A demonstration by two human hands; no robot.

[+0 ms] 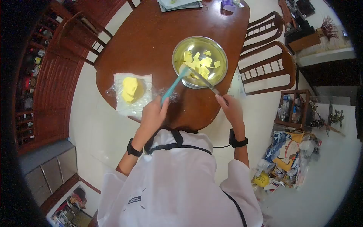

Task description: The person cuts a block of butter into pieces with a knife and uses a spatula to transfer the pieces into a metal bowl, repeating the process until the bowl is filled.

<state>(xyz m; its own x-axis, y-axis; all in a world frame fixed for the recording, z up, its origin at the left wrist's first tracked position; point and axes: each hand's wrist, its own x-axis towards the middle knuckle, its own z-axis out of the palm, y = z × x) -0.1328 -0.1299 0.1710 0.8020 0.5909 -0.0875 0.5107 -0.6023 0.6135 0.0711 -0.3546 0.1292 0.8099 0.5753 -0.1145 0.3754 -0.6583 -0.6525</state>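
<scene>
Both hands are being used at the 6 o'clock edge of the counter [151,41]. The left hand [152,114] is being closed around the lower handle of a teal spatula [174,84]. The shaft is being angled toward 1 o'clock, and the blade is being rested inside the steel bowl [185,44] at its 7 o'clock side. The right hand [230,108] is being closed on the handle of a knife [206,82]. The blade is being directed toward 10 o'clock, over the bowl's 5 o'clock rim and in among the butter pieces [204,62].

These yellow pieces are being held loose in the bowl's bottom, mostly from its centre toward 3 o'clock. The bowl itself is being carried by the counter at 12 o'clock from the hands, close to the counter's 3 o'clock edge.

At 9 o'clock from the bowl, well apart from it, a yellow block [131,89] is being supported on an opened wrapper [123,108], just beside the left hand. A black wristband [134,148] is being worn on each wrist.

At the counter's 12 o'clock end, a stack of papers [180,4] is being cut off by the frame. Two wooden chairs [268,64] are being seen at 3 o'clock of the counter.
</scene>
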